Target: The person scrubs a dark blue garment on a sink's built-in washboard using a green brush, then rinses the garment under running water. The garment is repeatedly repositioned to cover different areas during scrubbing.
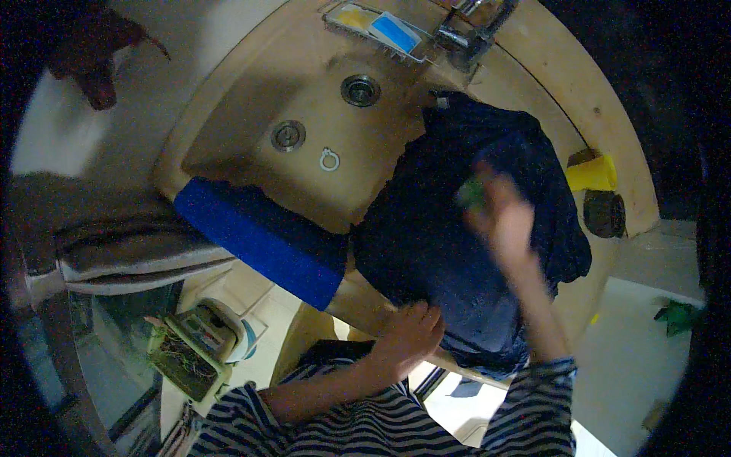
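A dark navy garment lies spread over the right half of a beige sink and hangs over its front edge. My left hand rests with bent fingers on the cloth's front edge; whether it pinches the fabric is not clear. Above the middle of the garment is my right hand, blurred, its fingers around a small green object that is too blurred to name. A blue cloth is draped over the sink's front rim, left of the garment.
Two metal drains and a white ring are in the basin. A wire rack with a blue-and-white item stands by the faucet. A yellow container and dark cup sit right. Green bins stand lower left.
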Motion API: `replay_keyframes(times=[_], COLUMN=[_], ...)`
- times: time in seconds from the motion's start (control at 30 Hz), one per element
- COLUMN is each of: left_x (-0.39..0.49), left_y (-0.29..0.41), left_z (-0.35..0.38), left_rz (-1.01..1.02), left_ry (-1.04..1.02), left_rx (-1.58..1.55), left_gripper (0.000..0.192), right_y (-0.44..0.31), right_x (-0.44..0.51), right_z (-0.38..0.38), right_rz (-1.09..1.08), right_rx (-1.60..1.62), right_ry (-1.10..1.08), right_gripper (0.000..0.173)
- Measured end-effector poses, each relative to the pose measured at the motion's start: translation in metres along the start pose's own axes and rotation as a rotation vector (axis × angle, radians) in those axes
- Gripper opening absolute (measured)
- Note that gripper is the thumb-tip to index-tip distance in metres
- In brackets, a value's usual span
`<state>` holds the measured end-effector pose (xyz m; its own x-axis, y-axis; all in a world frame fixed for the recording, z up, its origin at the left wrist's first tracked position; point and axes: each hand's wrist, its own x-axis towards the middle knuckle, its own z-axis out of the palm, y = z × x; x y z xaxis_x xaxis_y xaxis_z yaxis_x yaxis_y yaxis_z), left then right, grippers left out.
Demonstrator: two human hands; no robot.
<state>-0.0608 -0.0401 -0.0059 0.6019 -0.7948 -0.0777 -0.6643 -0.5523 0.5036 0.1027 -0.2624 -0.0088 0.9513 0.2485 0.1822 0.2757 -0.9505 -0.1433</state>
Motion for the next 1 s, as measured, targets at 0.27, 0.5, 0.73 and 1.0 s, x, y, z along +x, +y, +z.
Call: replay_keyframes(times=[0.27, 0.5, 0.73, 1.0], left_x=[0.001, 0.001, 0.022, 0.066], left_y=[-0.013, -0.010, 0.017, 0.090], left_z=[0.007, 0.017, 0.050, 0.097], left_rz=[0.122, 0.082, 0.060, -0.013], left_ry=[0.069, 0.235, 0.263, 0.168], left_rx=[-0.040, 0.041, -0.306, -0.909], left_gripper=[0.025, 0.030, 0.035, 0.031], right_y=[0.033, 0.054, 0.032, -0.067], right_x=[0.073, 0.046, 0.004, -0.053], right_z=[0.030, 0.025, 0.019, -0.030], right_rz=[0.105, 0.204, 0.214, -0.120], right_rx=[-0.152, 0.013, 0.172, 0.172], right_ry=[0.142, 0.146, 0.112, -0.240], right_gripper=[0.059, 0.047, 0.051, 0.063])
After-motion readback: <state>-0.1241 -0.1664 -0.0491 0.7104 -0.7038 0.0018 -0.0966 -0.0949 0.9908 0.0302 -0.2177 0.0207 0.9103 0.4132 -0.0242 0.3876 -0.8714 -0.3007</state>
